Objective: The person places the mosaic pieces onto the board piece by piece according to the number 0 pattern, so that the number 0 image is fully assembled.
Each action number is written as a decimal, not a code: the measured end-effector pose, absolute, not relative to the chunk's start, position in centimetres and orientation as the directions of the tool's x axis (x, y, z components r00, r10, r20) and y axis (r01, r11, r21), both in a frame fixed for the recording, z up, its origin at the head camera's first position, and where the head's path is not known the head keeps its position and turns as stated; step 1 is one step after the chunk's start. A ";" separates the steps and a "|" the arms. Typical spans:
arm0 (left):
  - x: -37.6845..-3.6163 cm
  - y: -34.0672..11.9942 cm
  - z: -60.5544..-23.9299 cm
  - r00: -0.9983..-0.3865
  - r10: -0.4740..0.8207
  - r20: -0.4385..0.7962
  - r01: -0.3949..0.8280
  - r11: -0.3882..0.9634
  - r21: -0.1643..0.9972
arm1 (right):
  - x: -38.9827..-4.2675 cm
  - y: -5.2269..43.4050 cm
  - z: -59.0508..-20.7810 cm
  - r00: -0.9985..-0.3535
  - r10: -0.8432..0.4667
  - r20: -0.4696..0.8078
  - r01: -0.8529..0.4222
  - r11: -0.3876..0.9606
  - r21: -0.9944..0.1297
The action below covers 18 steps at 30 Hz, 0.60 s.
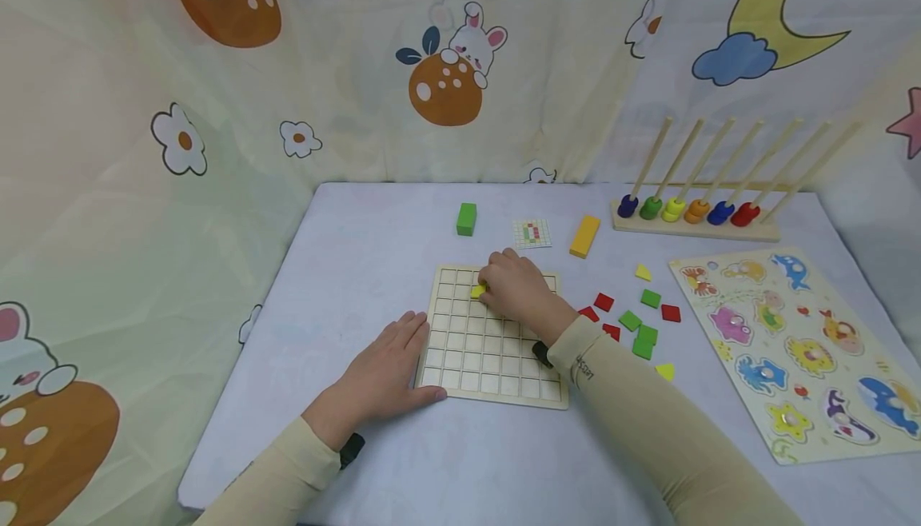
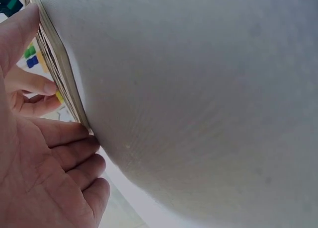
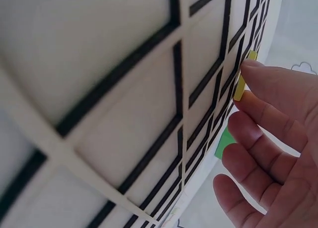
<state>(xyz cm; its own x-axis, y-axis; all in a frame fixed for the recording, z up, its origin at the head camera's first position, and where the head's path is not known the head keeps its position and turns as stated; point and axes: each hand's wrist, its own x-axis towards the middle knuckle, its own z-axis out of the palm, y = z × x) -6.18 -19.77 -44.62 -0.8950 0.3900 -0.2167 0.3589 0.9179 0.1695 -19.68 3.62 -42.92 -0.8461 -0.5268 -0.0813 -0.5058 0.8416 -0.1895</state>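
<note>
Two hands: right hand (image 1: pixel 520 290) pinching flat yellow tile (image 1: pixel 478 291), left hand (image 1: pixel 384 374) flat beside grid board (image 1: pixel 468 350).

Bare worktop (image 1: pixel 374 230) lies open left of the grid board (image 1: pixel 496 366) and in front of it, up to the near edge. To the right, scattered red, green and yellow tiles (image 1: pixel 636 326) and the animal puzzle (image 1: pixel 791 350) crowd the way; behind the board stand a green block (image 1: pixel 466 219), a pattern card (image 1: pixel 532 233), a yellow block (image 1: pixel 584 236) and the peg rack (image 1: pixel 694 218)
</note>
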 end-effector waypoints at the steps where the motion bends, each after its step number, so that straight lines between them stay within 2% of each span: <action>1: -6.2 -19.7 -44.6 -0.895 0.392 -0.214 0.361 0.917 0.170 | -19.7 3.6 -42.9 -0.845 -0.528 -0.083 -0.507 0.841 -0.190; 18: -6.2 -19.8 -44.5 -0.894 0.391 -0.218 0.359 0.917 0.173 | -19.6 3.6 -42.9 -0.842 -0.532 -0.085 -0.508 0.837 -0.204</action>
<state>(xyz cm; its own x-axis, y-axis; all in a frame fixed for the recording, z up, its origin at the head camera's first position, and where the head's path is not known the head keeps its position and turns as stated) -6.15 -19.80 -44.50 -0.8943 0.3906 -0.2183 0.3586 0.9174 0.1727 -19.59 3.63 -42.93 -0.8422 -0.5323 -0.0854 -0.5081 0.8367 -0.2045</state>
